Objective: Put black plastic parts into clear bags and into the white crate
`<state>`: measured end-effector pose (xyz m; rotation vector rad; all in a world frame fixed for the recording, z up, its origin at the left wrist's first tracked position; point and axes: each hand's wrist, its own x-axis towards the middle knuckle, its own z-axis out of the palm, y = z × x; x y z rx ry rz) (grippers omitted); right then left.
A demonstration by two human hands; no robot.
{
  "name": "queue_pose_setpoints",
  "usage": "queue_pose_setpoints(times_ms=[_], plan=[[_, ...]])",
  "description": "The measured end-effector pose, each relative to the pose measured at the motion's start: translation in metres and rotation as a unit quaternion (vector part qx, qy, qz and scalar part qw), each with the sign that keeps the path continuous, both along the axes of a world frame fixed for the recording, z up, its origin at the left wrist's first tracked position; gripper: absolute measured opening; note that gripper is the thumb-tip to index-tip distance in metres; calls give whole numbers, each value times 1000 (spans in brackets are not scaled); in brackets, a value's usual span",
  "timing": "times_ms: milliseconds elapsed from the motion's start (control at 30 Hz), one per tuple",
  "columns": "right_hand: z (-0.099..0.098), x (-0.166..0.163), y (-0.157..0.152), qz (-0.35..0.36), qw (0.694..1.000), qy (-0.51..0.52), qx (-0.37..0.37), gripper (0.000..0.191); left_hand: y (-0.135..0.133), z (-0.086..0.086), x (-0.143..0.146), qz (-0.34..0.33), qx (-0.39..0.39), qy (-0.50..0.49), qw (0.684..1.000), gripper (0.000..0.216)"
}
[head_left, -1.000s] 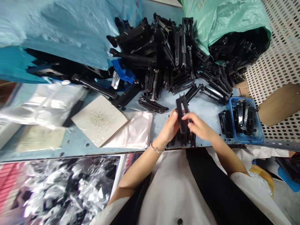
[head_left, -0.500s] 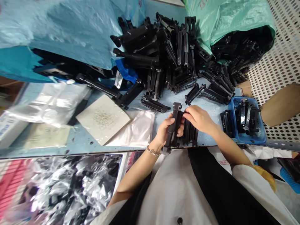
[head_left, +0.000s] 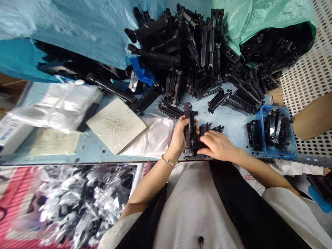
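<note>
My left hand is wrapped round a long black plastic part, held upright near the table's front edge. My right hand lies just right of it, fingers curled onto a row of similar black parts standing on the blue table. What the right fingers pinch is hidden. A bracelet sits on my left wrist.
A big heap of black plastic parts fills the back of the table, spilling from a green bag. A blue basket with parts stands at right. A white card with small beads, clear bags and blue sheeting lie left.
My left hand has taken the long black part over from the right and holds it more upright. My right hand dropped down onto the row of parts near the table edge.
</note>
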<state>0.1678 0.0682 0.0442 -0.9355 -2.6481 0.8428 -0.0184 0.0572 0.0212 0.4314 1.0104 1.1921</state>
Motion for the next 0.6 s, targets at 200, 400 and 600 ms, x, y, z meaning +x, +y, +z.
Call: queue_pose_setpoints(times_ms=[200,400,600], plan=[[-24,-11,-18,70,990,-6,118,32,-7,9,7,-14,31,-1,999,35],[-37,-19,-21,17,991,-22,-127,31,-17,-8,-12,13,55,122,991,35],[-37,10,23,-83,988,-128,-14,21,-27,-46,-61,-71,29,435,897,22]])
